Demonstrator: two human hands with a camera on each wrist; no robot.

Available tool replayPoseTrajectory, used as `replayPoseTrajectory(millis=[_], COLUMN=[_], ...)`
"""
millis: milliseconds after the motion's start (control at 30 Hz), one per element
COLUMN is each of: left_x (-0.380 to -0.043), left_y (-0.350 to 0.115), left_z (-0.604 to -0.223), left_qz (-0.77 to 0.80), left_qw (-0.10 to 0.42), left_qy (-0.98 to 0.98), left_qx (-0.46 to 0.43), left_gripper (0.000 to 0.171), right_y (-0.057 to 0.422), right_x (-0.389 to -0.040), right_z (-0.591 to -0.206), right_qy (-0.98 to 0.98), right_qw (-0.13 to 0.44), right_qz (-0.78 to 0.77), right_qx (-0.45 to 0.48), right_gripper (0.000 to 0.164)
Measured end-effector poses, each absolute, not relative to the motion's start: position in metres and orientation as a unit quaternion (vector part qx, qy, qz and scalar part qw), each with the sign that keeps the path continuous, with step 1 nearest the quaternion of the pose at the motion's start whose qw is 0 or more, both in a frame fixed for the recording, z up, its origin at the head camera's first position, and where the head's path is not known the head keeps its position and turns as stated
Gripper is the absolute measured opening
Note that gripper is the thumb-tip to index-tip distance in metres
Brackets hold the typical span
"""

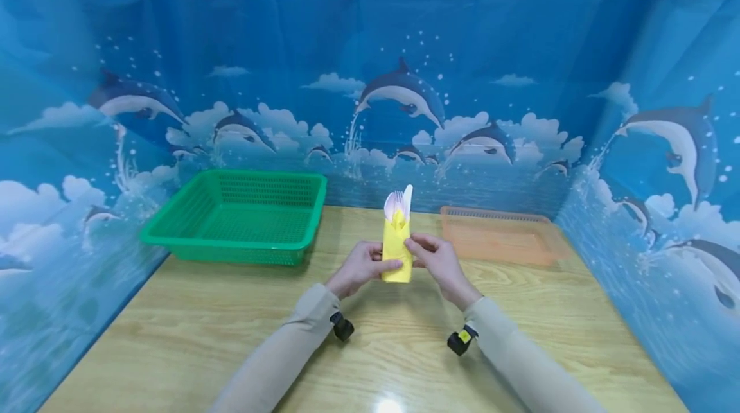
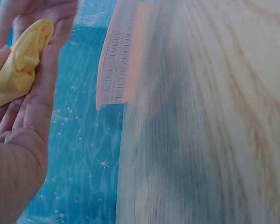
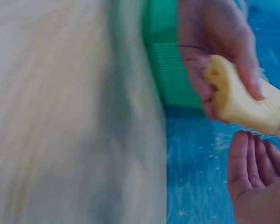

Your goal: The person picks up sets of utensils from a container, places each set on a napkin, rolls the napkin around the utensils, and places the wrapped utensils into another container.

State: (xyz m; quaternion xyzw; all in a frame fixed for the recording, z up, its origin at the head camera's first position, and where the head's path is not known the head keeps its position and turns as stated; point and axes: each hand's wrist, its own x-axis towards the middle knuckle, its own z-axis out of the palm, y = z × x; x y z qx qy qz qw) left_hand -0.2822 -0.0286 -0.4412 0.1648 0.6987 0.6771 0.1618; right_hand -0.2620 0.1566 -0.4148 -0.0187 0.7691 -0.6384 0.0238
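A yellow napkin (image 1: 396,259) is wrapped as a bundle around a plastic spoon (image 1: 390,206), fork (image 1: 399,200) and knife (image 1: 407,198), whose upper ends stick out of its top. My left hand (image 1: 365,265) grips the lower left side, thumb across the front and fingers behind. At the right edge my right hand (image 1: 438,260) pinches the napkin higher up, its thumb on the front. The left wrist view shows the folded bottom end of the napkin (image 2: 25,65). Both hands hold the bundle upright above the table.
A green plastic basket (image 1: 231,254) stands at the back left of the wooden table (image 1: 370,349). At the back right lies a shallow orange tray (image 1: 497,236). Blue dolphin-print curtains (image 1: 370,34) enclose the table's back and sides.
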Motion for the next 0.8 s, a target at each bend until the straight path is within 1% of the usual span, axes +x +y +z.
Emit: replayPoseTrajectory(millis=[67,133,267,467,600,800], left_x=[-0.281,-0.28,-0.279,-0.278,-0.277,-0.277], left_y=[-0.028,-0.026,-0.023,-0.018,-0.015,-0.014], left_z=[-0.443,-0.444,-0.442,-0.44,-0.444,-0.446], left_qz=[0.677,0.676,0.675,0.676,0.679,0.682], left_qw=[0.163,0.163,0.159,0.154,0.15,0.149], left_qy=[0.697,0.696,0.7,0.701,0.699,0.697], left_qx=[0.175,0.179,0.173,0.167,0.169,0.165], left_gripper=[0.035,0.034,0.035,0.036,0.035,0.034], right_y=[0.153,0.149,0.144,0.14,0.138,0.138], right_x=[-0.266,-0.268,-0.269,-0.267,-0.268,-0.269], right_z=[-0.409,-0.406,-0.407,-0.409,-0.409,-0.404], right_qy=[0.755,0.741,0.705,0.68,0.662,0.661], right_qw=[0.024,0.018,-0.016,-0.069,-0.078,-0.085], right_qz=[-0.656,-0.671,-0.707,-0.726,-0.74,-0.738], right_qx=[-0.003,0.016,0.052,0.072,0.087,0.106], right_gripper=[0.044,0.041,0.036,0.034,0.031,0.032])
